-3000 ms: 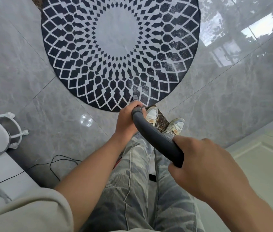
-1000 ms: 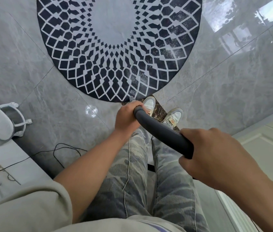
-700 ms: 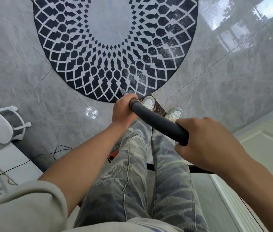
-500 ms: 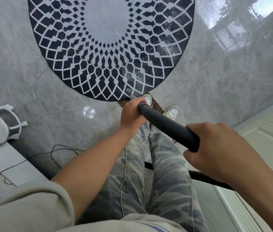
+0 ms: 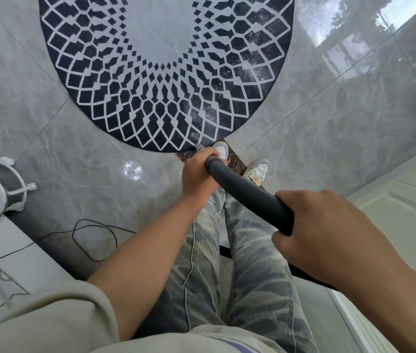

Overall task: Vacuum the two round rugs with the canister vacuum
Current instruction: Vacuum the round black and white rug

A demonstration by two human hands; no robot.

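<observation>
Head view: over the last three seconds very little is shifting. The pale nozzle tip (image 5: 198, 147) is still sitting at the near rim of the round rug (image 5: 166, 72), and the hands are only rocking slightly forward and back. The rug is sliding a little across my view as the head moves. I am reading this as short strokes along the near edge, so most of this rug is still waiting to be covered. The second rug and the canister are not showing here.

The left hand (image 5: 199, 174) is reaching down and forward with the arm nearly straight. Its fingers are wrapping round the low end of the grey vacuum tube (image 5: 247, 197), just above the nozzle. The right hand (image 5: 329, 230) is gripping the tube's upper end with its back turned to me. Its fingers are curling under the tube and are mostly hidden. The tube is slanting down from right to left, crossing above the shoes (image 5: 258, 170), which are standing just short of the rug's edge. A black hose (image 5: 224, 250) is running behind the legs toward the lower right. A thin cable (image 5: 94, 238) is looping on the tiles to the left, near a white stand (image 5: 10, 184).
</observation>
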